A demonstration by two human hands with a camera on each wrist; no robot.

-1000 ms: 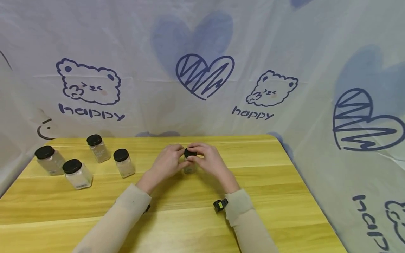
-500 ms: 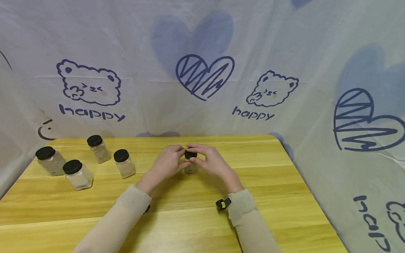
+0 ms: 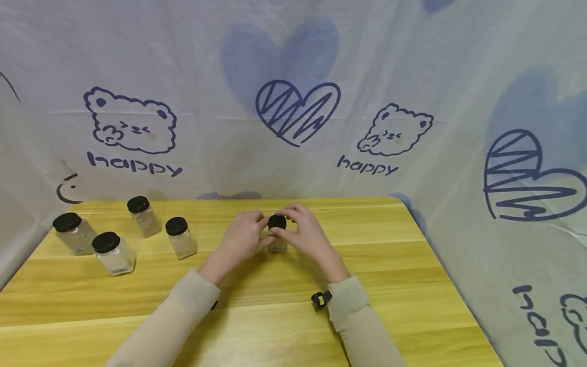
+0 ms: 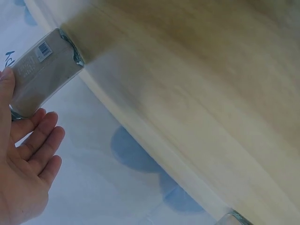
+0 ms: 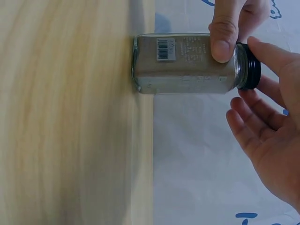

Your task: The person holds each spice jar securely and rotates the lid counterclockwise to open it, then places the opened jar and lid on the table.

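Note:
A square glass jar (image 5: 187, 70) filled with grey-brown powder stands upright on the table, a barcode label on its side. My left hand (image 3: 241, 235) grips the jar's upper body, its thumb lying across the front face. At the black lid (image 5: 250, 66) my right hand (image 3: 307, 232) has its thumb and index finger on opposite sides of the rim. The other right fingers hang loosely beside the lid in the right wrist view. Seen from the left wrist, the lid is out of frame and the left fingers (image 4: 44, 136) curl below the jar.
Several similar black-lidded jars stand on the left of the wooden table (image 3: 390, 306): a front one (image 3: 114, 257), a far-left one (image 3: 75, 237), a back one (image 3: 145, 220) and a nearer one (image 3: 181, 242). A patterned cloth (image 3: 220, 148) hangs behind.
My right hand turns slightly about the lid, its wrist swinging out and then back in, and more of the lid's top shows. The left hand and jar stay in place.

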